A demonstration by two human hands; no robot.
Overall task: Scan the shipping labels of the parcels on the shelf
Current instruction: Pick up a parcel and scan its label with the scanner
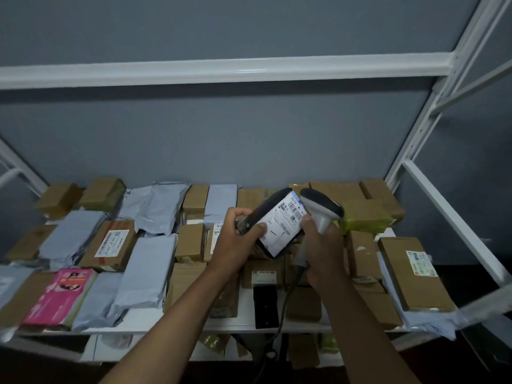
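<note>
A: Head cam, quick status pls. What's in hand?

B: Mid-scan, I'd say. My left hand (235,239) holds a dark parcel (266,217) lifted off the shelf (144,318), tilted so its white shipping label (282,225) faces me. Fingers curled round the parcel's left end, thumb pressed on the label's lower left corner.

A: And the scanner?

B: Grey handheld scanner (321,210) in my right hand (322,250), fingers wrapped round the grip. Its head sits just beside the label's top right corner, touching or nearly, can't tell which. Cable (288,300) hangs down in front of the shelf.

A: Trigger pressed?

B: Can't tell, index finger is hidden behind the handle. No beam visible on the label either.

A: Barcode readable?

B: Barcodes sit near the label's top edge, right under the scanner head. Probably too close and too oblique. Next move prob. needs me to pull the scanner back a bit and aim its window square at the codes, w/ the parcel kept steady.

A: Rest of the shelf?

B: Lots left: brown boxes, grey mailers, a pink packet (59,295) at the left. Some labels face up, e.g. a box (112,245) left of centre and a long box (414,273) far right. Many others show no label, so they'd need flipping.
</note>
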